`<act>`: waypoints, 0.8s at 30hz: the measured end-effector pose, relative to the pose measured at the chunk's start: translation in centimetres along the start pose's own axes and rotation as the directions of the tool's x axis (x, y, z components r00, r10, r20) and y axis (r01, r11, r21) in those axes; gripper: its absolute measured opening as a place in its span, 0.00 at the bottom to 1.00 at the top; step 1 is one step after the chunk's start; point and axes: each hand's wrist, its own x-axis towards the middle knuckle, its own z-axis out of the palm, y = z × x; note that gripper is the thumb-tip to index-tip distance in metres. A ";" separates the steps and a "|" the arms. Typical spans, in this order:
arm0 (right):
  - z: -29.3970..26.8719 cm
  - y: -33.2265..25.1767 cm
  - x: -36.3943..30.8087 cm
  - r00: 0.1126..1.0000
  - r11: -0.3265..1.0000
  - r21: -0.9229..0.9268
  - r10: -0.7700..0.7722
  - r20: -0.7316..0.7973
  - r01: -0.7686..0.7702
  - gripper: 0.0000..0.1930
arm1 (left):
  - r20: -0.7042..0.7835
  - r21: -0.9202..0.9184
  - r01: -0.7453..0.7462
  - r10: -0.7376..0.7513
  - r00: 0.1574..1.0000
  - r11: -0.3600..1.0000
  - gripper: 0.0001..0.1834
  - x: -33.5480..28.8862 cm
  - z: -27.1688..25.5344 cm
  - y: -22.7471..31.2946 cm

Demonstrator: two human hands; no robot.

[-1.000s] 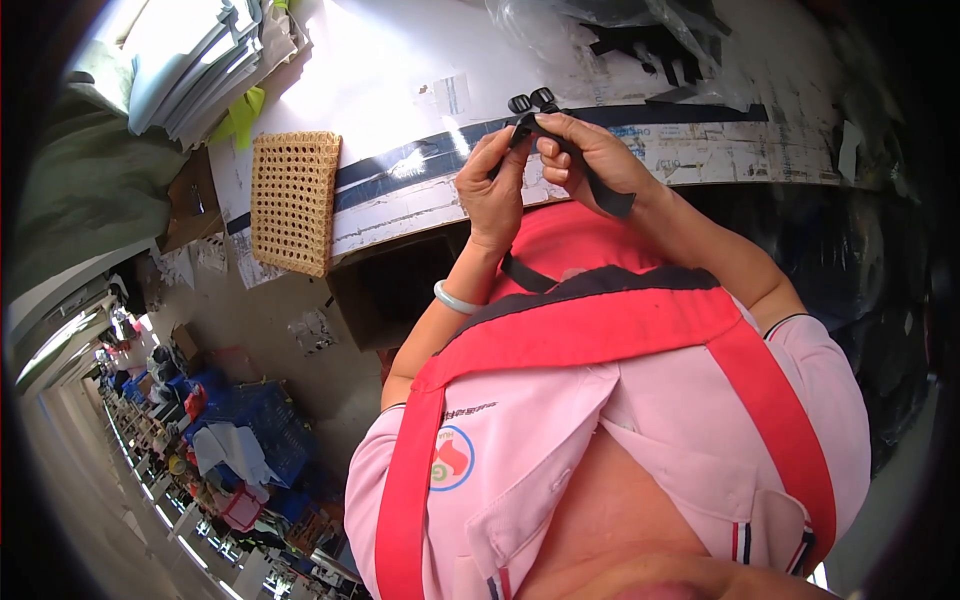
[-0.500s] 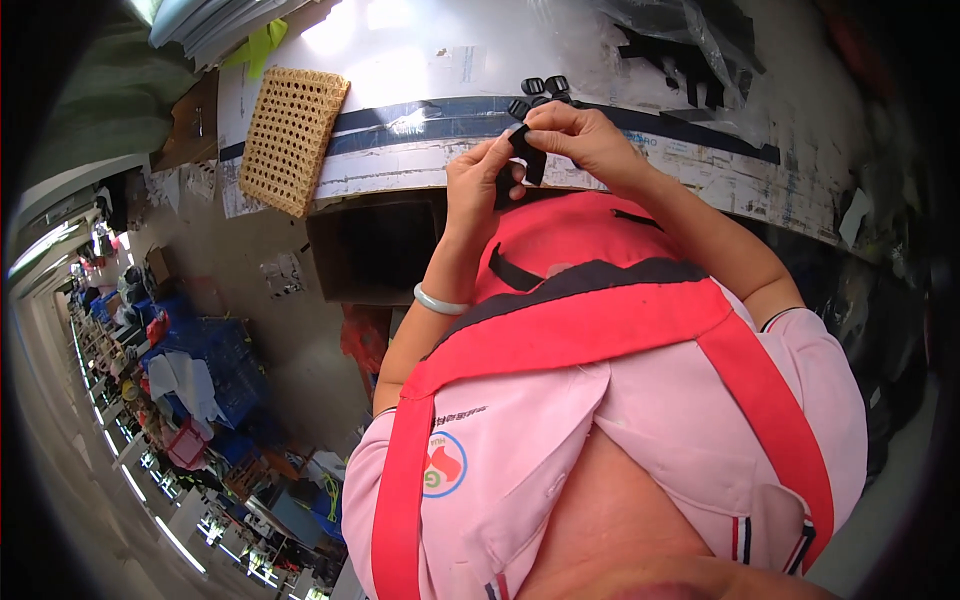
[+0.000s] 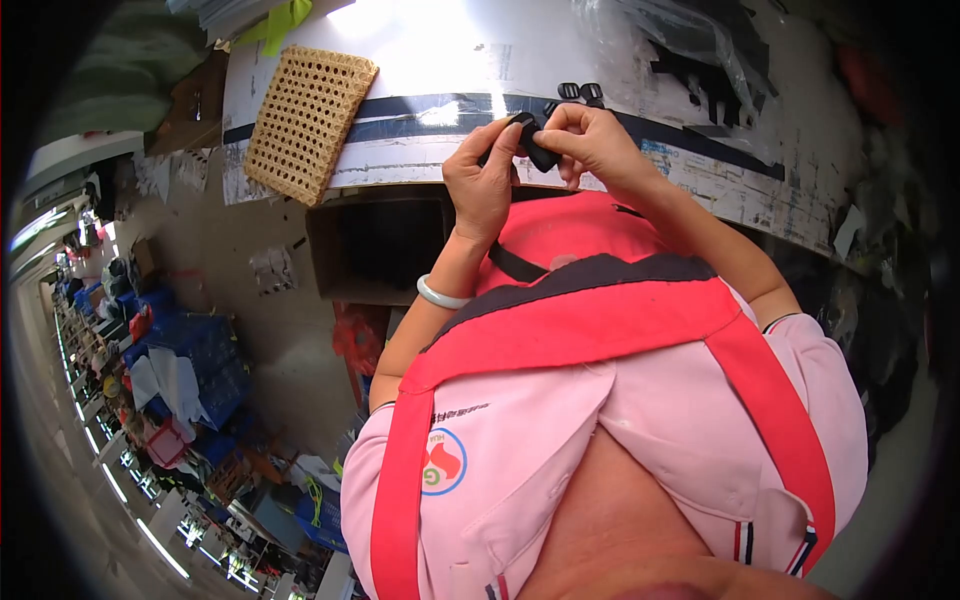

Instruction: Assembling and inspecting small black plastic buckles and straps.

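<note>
My left hand (image 3: 482, 182) and my right hand (image 3: 598, 146) meet above the near edge of the worktable. Between them is a short black strap (image 3: 541, 152), bent over at the top. The left thumb and fingers pinch one side of it, and the right fingers grip the other. Whether a buckle is threaded on the strap, I cannot make out. Just beyond the right hand lie several small black plastic buckles (image 3: 581, 92), partly hidden by the fingers.
A woven cane panel (image 3: 308, 122) lies on the white worktable (image 3: 430, 60) at left. Clear plastic with black strap pieces (image 3: 712, 85) lies at far right. Under the table edge is an open dark box (image 3: 380, 245); blue crates (image 3: 200, 365) stand on the floor at left.
The black strap, which hung down from the fingers, is now bent and turned between both hands. The right hand has shifted slightly right. The whole view has shifted a little.
</note>
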 end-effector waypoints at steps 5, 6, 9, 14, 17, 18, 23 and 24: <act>2.1 0.8 1.1 0.992 0.968 0.218 -0.115 -0.059 0.125 0.12 | 0.006 -0.018 -0.106 0.106 0.994 0.994 0.08 0.2 -1.3 0.8; 2.5 0.7 1.0 0.990 0.972 0.193 -0.138 -0.014 0.138 0.13 | 0.005 -0.018 -0.106 0.106 0.994 0.994 0.08 0.3 -1.9 0.8; 2.5 0.0 1.0 0.992 0.987 0.120 -0.114 0.048 0.108 0.15 | 0.056 0.011 -0.124 0.123 0.991 0.992 0.08 0.1 -3.3 0.6; 0.3 -0.7 1.9 0.968 0.994 -0.093 0.072 0.242 -0.051 0.15 | 0.200 0.152 -0.299 0.267 0.943 0.942 0.09 -1.1 -3.7 1.4; 0.6 -0.4 2.0 0.970 0.982 -0.178 -0.013 0.242 0.057 0.14 | 0.255 0.219 -0.333 0.275 0.927 0.917 0.11 -1.5 -4.0 1.6; 0.8 -0.3 1.9 0.980 0.985 -0.130 -0.087 0.176 0.111 0.13 | 0.261 0.229 -0.355 0.294 0.919 0.906 0.12 -1.6 -4.0 1.8; 0.2 -0.4 1.9 0.975 0.999 0.001 0.034 0.221 -0.036 0.12 | 0.333 0.208 -0.405 0.325 0.885 0.890 0.13 -2.0 -4.1 2.5; 0.3 -0.3 1.8 0.975 0.999 -0.001 0.036 0.220 -0.037 0.12 | 0.352 0.203 -0.413 0.328 0.877 0.888 0.13 -2.1 -4.1 2.5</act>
